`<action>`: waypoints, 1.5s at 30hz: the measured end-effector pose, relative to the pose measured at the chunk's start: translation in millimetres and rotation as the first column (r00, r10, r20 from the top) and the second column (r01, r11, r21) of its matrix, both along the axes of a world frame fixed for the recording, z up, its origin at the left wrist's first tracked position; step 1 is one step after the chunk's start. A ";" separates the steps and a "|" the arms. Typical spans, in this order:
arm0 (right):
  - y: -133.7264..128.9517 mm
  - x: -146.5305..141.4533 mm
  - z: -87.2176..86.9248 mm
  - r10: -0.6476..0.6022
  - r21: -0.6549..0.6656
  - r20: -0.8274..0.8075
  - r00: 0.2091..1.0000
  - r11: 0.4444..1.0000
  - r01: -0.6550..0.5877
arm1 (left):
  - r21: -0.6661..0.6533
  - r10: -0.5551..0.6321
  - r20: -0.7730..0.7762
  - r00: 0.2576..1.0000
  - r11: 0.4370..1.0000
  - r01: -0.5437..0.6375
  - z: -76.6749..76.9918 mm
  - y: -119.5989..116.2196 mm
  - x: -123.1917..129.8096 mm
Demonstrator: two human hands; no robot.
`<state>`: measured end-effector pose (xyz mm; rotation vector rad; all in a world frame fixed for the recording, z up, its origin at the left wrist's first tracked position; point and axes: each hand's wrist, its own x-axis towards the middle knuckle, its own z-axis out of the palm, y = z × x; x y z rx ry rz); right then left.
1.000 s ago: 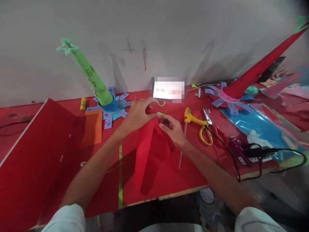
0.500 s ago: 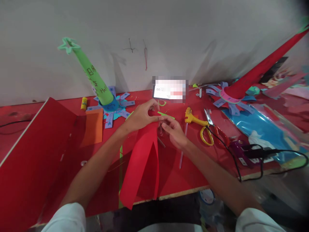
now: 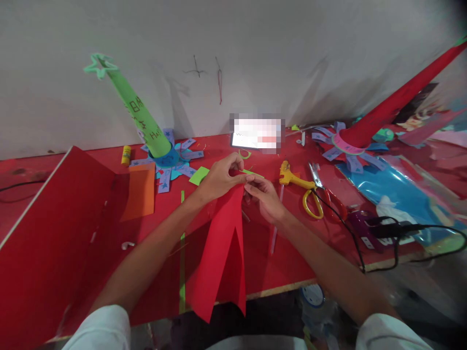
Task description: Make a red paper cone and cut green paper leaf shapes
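A red paper sheet point(image 3: 222, 243), rolled into a cone shape, hangs from my fingers and flares open over the table's front edge. My left hand point(image 3: 222, 177) pinches its narrow top end from the left. Opposite it, my right hand point(image 3: 264, 194) has its thumb and fingers closed on the same tip. Both hands' fingertips meet there, so the tip itself is mostly hidden. Beyond the hands lies a thin green strip point(image 3: 252, 172), and a green paper piece point(image 3: 199, 176) sits left of my left hand.
Right of my hands are a yellow glue gun point(image 3: 297, 181), scissors point(image 3: 316, 177) and a purple box point(image 3: 365, 231) with cables. A green cone point(image 3: 140, 112) and red cone point(image 3: 394, 104) stand behind. A phone point(image 3: 255, 135) leans on the wall; a red board point(image 3: 47, 233) stands left.
Both hands have shifted slightly, with the left moving right. The red paper's lower end has swung right and opened wider. More of the green paper piece shows beside my left hand.
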<state>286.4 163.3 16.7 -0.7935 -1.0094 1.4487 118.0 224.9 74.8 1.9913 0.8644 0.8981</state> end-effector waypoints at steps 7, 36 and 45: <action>1.1 -0.3 2.0 -0.009 -0.041 -0.019 1.000 0.999 0.008 | -0.032 -0.075 -0.016 0.997 0.997 0.074 -1.0 8.4 -6.6; -1.4 0.6 -2.6 -0.050 -0.085 -0.004 0.999 0.995 0.050 | -0.051 -0.153 -0.065 0.986 0.987 0.150 24.1 15.5 -30.9; 54.8 -4.0 29.4 0.103 0.109 0.246 0.964 0.985 -0.133 | -0.068 -0.064 -0.006 0.998 0.996 0.064 33.6 24.4 -52.1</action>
